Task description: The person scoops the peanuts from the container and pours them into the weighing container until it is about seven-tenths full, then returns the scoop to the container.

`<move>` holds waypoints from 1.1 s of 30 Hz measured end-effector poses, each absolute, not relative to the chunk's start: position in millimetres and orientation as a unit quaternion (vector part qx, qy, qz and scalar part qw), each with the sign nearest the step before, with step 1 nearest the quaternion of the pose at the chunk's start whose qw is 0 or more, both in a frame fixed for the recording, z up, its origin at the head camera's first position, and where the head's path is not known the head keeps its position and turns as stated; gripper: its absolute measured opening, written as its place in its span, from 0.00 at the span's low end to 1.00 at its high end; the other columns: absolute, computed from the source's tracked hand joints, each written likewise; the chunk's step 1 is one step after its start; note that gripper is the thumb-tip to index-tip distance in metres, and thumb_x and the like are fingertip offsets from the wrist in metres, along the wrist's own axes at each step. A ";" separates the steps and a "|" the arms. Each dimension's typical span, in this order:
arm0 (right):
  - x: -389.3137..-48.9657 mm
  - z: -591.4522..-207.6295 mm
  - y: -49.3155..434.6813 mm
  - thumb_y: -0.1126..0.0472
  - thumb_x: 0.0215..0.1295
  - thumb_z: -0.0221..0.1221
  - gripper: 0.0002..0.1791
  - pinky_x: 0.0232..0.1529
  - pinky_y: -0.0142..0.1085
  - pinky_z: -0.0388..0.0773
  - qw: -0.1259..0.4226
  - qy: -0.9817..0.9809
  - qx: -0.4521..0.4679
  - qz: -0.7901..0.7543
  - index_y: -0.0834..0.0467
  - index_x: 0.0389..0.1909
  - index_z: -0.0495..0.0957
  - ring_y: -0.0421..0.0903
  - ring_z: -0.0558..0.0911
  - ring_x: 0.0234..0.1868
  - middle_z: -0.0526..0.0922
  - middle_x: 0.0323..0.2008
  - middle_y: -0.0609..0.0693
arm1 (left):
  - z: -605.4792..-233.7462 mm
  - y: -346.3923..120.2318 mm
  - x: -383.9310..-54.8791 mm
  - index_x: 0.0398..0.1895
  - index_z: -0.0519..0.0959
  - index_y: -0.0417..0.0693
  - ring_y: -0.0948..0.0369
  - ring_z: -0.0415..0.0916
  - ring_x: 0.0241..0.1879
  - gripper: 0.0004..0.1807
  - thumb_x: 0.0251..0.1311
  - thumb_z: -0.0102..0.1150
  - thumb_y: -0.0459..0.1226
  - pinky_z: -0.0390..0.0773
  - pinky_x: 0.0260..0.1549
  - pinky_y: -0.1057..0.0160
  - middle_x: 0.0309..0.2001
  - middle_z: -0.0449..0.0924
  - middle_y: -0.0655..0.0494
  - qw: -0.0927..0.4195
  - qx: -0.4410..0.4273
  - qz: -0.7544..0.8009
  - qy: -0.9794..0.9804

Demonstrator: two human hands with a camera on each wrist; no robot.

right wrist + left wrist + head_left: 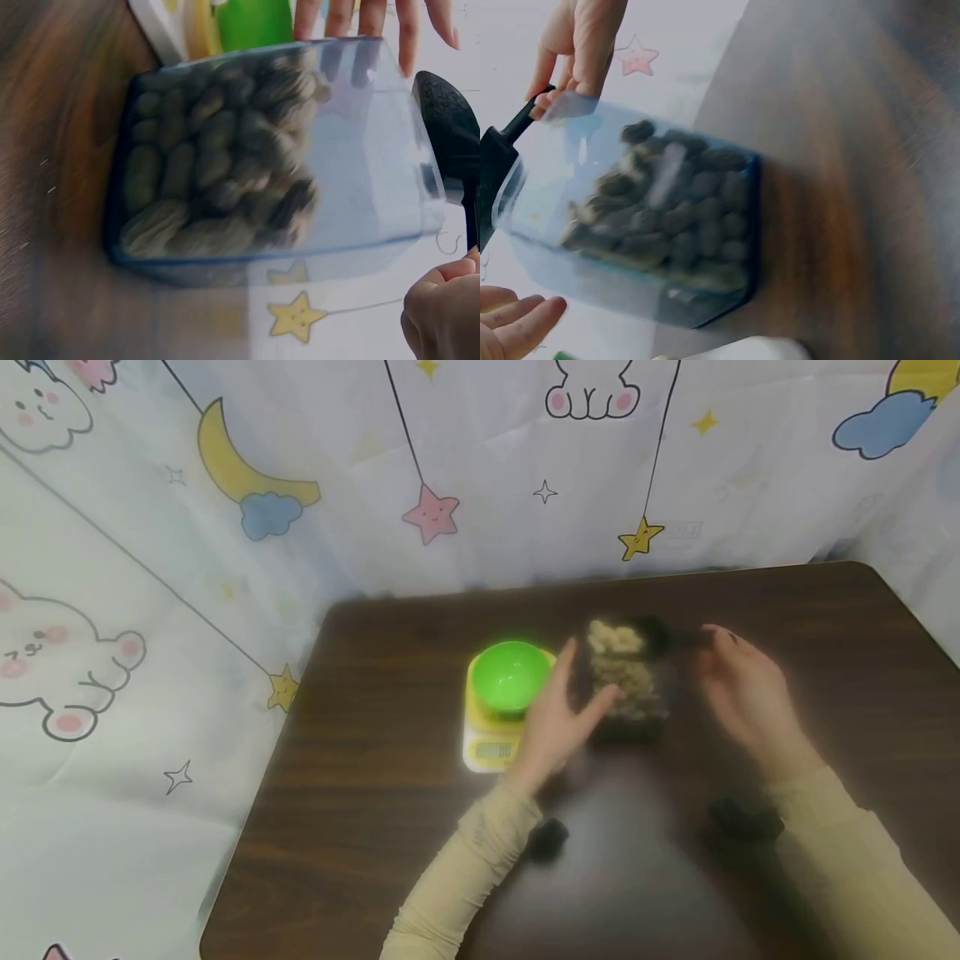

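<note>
A clear bluish plastic container (360,150) stands on the table, part filled with unshelled peanuts (217,157). Over its mouth is the head of a black scoop (493,169), and pale peanuts (615,638) show at that head from above. My right hand (746,689) grips the scoop's handle, as the left wrist view also shows. My left hand (558,718) is at the container's left side, fingers and thumb spread and holding nothing. Between that hand and the table's left part sits a yellow and white kitchen scale (480,727), bearing a bright green bowl (510,677).
The dark wood-grain table (360,735) has rounded corners, and its far edge runs close to a white printed curtain (480,543). More curtain hangs along the left. Blurred black objects (547,841) show by both forearms in the head view.
</note>
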State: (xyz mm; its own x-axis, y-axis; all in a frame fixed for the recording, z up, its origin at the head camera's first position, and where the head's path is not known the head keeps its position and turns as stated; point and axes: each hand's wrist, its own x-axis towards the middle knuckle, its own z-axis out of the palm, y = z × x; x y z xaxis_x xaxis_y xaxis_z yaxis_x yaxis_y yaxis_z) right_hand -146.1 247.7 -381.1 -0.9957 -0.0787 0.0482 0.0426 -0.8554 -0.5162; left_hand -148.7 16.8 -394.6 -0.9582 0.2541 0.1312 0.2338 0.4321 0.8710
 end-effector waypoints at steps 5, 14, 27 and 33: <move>-151.7 -370.3 236.3 0.69 0.70 0.42 0.13 0.37 0.32 0.79 0.037 0.256 -0.042 -0.965 0.70 0.42 0.75 0.47 0.79 0.32 0.77 0.29 0.54 | -383.4 4.4 -156.8 0.73 0.47 0.64 0.56 0.66 0.64 0.42 0.59 0.53 0.58 0.71 0.61 0.55 0.72 0.54 0.60 -0.030 0.128 0.507 0.852; -165.9 -353.4 210.7 0.68 0.70 0.45 0.11 0.34 0.29 0.77 0.073 0.290 -0.024 -0.954 0.66 0.39 0.77 0.44 0.78 0.30 0.76 0.30 0.52 | -376.0 -26.4 -175.4 0.72 0.49 0.63 0.53 0.58 0.68 0.44 0.55 0.58 0.56 0.65 0.65 0.47 0.72 0.53 0.54 -0.060 0.063 0.480 0.873; -180.1 -360.7 184.8 0.67 0.67 0.50 0.08 0.34 0.26 0.77 0.094 0.354 0.020 -0.930 0.62 0.37 0.78 0.40 0.77 0.30 0.76 0.30 0.48 | -416.4 -55.0 -183.3 0.72 0.51 0.56 0.53 0.56 0.68 0.48 0.50 0.59 0.60 0.63 0.65 0.47 0.70 0.54 0.49 -0.102 0.014 0.457 0.884; -184.6 -365.3 181.6 0.66 0.66 0.53 0.06 0.35 0.25 0.77 0.100 0.383 0.042 -0.917 0.60 0.39 0.78 0.39 0.76 0.31 0.76 0.31 0.47 | -431.8 -57.6 -184.5 0.72 0.50 0.57 0.51 0.57 0.68 0.53 0.45 0.61 0.64 0.67 0.62 0.44 0.71 0.52 0.49 -0.092 -0.008 0.450 0.888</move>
